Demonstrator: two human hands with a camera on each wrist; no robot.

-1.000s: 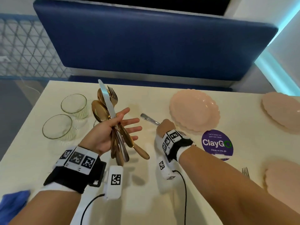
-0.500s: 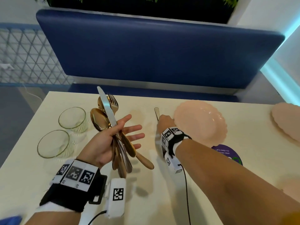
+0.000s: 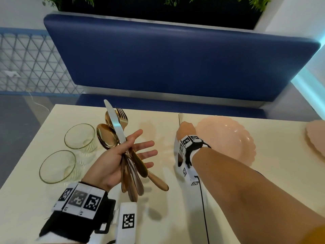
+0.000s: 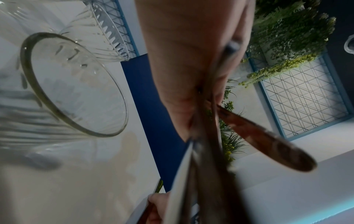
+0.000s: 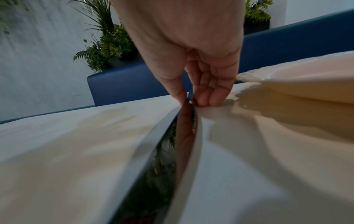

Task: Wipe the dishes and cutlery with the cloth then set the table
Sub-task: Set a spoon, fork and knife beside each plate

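My left hand (image 3: 112, 159) hovers over the table with its palm up. Its thumb clamps a cutlery bundle (image 3: 115, 127) of gold spoons, a gold fork and a silver knife, while the fingers stretch out straight. In the left wrist view the cutlery bundle (image 4: 268, 139) fans out below the palm. My right hand (image 3: 186, 130) reaches to the far side and pinches a silver knife (image 3: 180, 118) that lies on the table just left of a pink scalloped plate (image 3: 226, 138). In the right wrist view, thumb and fingertips (image 5: 214, 98) squeeze the knife (image 5: 172, 144), whose blade runs toward the camera.
Two empty glasses (image 3: 80, 136) (image 3: 58, 166) stand at the left of the cream table (image 3: 228, 199). Another pink plate (image 3: 316, 134) sits at the right edge. A blue bench back (image 3: 175, 59) runs beyond the far table edge.
My right hand has carried the silver knife away from me and turned it to lie along the left side of the pink plate. The left hand has kept its bundle in place.
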